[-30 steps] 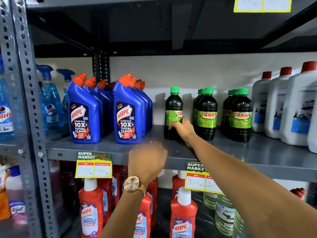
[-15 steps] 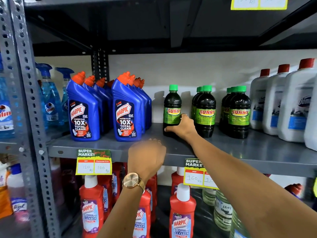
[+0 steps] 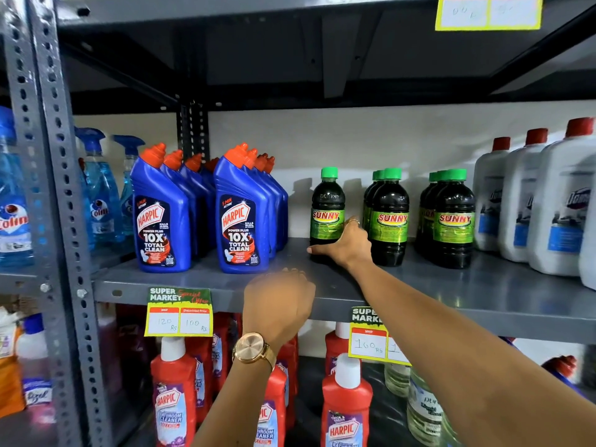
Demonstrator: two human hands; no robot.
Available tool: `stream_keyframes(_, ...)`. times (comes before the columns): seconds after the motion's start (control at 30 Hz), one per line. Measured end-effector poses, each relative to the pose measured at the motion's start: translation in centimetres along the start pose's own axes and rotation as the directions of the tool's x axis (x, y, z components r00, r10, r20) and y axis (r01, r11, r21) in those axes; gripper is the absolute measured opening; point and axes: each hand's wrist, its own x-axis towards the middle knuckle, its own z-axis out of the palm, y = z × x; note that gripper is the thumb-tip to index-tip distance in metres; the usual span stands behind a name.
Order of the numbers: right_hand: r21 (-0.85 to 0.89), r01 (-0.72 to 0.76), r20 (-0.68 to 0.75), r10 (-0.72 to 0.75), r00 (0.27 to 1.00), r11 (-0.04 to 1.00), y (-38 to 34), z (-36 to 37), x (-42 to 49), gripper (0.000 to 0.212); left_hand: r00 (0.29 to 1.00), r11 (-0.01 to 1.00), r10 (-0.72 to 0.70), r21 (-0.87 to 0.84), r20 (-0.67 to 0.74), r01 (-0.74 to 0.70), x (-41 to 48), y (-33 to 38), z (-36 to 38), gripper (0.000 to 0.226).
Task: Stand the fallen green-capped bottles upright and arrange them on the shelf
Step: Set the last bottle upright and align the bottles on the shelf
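A: We see dark liquid filling every green-capped bottle (image 3: 326, 217) on the grey shelf (image 3: 483, 295), all of them upright. Two rows stand to the right, fronted by the middle bottle (image 3: 389, 221) and the right bottle (image 3: 453, 221).

B: And beside them we have blue toilet-cleaner bottles (image 3: 243, 217) with orange caps on the left, white jugs (image 3: 554, 204) with red caps on the right.

A: Our right hand (image 3: 346, 245) wraps the lower part of the lone left bottle, thumb across its front, fingers behind it. The bottle stands on the shelf, just beside the middle row.

B: Our left hand (image 3: 279, 304), wearing a gold watch (image 3: 253, 350), is curled loosely at the shelf's front edge and grips nothing that we can make out.

A: Below we see red cleaner bottles (image 3: 174, 391), yellow price tags (image 3: 179, 312) on the shelf edge, a perforated grey upright (image 3: 51, 188) at left, a pale wall behind
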Motion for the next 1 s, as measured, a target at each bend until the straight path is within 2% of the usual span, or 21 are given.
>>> stream_keyframes(0.17,0.022,-0.013,0.025,0.012,1.0,1.0,-0.1,-0.1,-0.3,0.095,1.0,1.0,-0.007,-0.012,0.025,0.007,0.0,0.0,-0.1,0.029)
stream_keyframes(0.33,0.038,-0.082,0.113,0.077,0.991,0.996,-0.1,-1.3,-0.6,0.115,0.999,1.0,0.016,-0.028,0.043,-0.014,0.1,0.0,-0.5,0.03)
stream_keyframes(0.4,0.081,-0.132,0.196,0.114,0.974,0.988,0.2,-2.5,-0.7,0.1,0.997,1.0,-0.006,-0.021,0.072,0.008,0.1,0.1,-1.0,0.033)
stream_keyframes(0.5,0.185,-0.163,0.324,0.097,0.941,0.969,1.3,-4.7,-1.0,0.05,0.972,0.995,-0.094,0.061,0.213,0.083,1.4,0.6,-1.7,0.032)
stream_keyframes(0.53,0.207,-0.157,0.327,0.083,0.941,0.966,1.8,-5.5,-1.1,0.051,0.959,0.993,-0.097,0.096,0.267,0.074,2.3,0.9,-2.0,0.032)
stream_keyframes(0.57,0.23,-0.148,0.313,0.07,0.947,0.962,2.4,-6.3,-1.3,0.053,0.945,0.991,-0.087,0.125,0.314,0.049,3.2,1.2,-2.1,0.034)
stream_keyframes(0.63,0.244,-0.107,0.181,0.063,0.981,0.964,3.4,-8.0,-1.6,0.051,0.912,0.991,-0.091,0.13,0.399,0.042,5.2,1.8,-2.0,0.035)
stream_keyframes(0.7,0.238,-0.091,0.011,0.091,0.996,0.967,4.4,-9.3,-1.4,0.049,0.867,0.991,-0.123,0.012,0.483,0.134,7.2,2.0,-0.7,0.045)
stream_keyframes(0.77,0.205,-0.133,-0.036,0.143,0.989,0.97,4.8,-9.9,-0.7,0.06,0.765,0.912,-0.171,-0.194,0.621,0.36,8.7,1.7,1.4,0.089)
stream_keyframes(0.83,0.107,-0.216,0.009,0.216,0.976,0.971,4.9,-9.9,-0.1,0.09,0.676,0.707,-0.221,-0.362,0.703,0.608,9.9,1.2,3.7,0.116)
stream_keyframes(0.9,0.024,-0.255,0.091,0.252,0.963,0.967,4.9,-9.3,0.3,0.113,0.612,0.535,-0.255,-0.418,0.749,0.734,10.8,0.8,5.1,0.112)
stream_keyframes(0.93,0.032,-0.249,0.114,0.244,0.963,0.968,5.0,-8.9,0.5,0.111,0.594,0.51,-0.254,-0.416,0.764,0.753,11.0,0.6,5.7,0.103)
stream_keyframes(1.0,0.051,-0.233,0.105,0.227,0.968,0.971,5.0,-8.4,0.8,0.092,0.597,0.526,-0.234,-0.416,0.768,0.741,11.3,0.4,6.6,0.081)
